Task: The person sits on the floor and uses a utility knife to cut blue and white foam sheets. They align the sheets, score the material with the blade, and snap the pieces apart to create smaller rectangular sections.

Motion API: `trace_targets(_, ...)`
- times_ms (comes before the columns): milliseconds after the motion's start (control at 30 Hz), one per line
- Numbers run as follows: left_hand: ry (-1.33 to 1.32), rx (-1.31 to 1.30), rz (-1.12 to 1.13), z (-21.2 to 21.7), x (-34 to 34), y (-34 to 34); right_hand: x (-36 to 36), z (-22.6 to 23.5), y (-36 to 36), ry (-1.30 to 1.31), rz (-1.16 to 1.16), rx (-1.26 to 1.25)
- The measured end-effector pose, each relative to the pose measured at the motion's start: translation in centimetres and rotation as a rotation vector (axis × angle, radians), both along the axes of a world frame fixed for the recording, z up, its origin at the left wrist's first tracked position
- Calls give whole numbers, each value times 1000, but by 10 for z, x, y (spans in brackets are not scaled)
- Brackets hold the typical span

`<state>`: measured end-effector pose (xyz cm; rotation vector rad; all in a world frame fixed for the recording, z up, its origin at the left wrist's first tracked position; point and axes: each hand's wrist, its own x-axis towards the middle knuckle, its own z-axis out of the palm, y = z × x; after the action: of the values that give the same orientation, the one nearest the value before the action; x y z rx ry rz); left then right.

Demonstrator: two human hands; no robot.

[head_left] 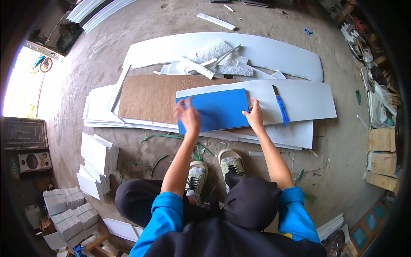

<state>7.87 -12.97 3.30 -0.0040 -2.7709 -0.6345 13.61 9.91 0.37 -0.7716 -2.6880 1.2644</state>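
In the head view, a person works low down over the floor [338, 171] with two bare hands. The hands are apart, one at each end of a flat blue board [218, 112]. The blue board lies on top of a long white sheet [308, 100], in front of the person's feet.

The left hand [187, 115] is over the left end of the blue board. It is blurry, so I cannot tell if it grips or just touches. The right hand [254, 115] is at the right edge, with its thumb and pointing finger spread apart.

To the right of the right hand, a blue cutter [282, 110] lies on the white sheet, with its tip pointing away from the person. A big brown board [145, 96] sticks out to the left of the blue one. Behind it are bumpy white pieces [209, 50] and thin strips, in front of a bigger white panel [274, 49].

Green strings [160, 137] lie near the light green shoes [231, 162]. A bunch of white boards [98, 154] stands on the left. Tan boxes [381, 140] are piled far off on the right.
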Motion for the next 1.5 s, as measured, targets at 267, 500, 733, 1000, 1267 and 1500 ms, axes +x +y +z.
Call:
trace_targets(267,124,-49,-536,-8,17,108,5,-1,1,133,1,-91)
trace_targets(500,58,206,-398,-5,14,82,3,4,9,59,23,-147)
trace_targets(733,36,130,83,-26,16,-46,1,-3,10,121,43,-175)
trace_targets(1000,-21,423,-117,-36,7,-62,2,-5,11,126,40,-171)
trace_targets(1267,-53,206,-134,-29,13,-57,2,-6,22,94,54,-203)
trace_targets(1500,-49,103,-120,-31,15,-56,4,-8,22,104,69,-223)
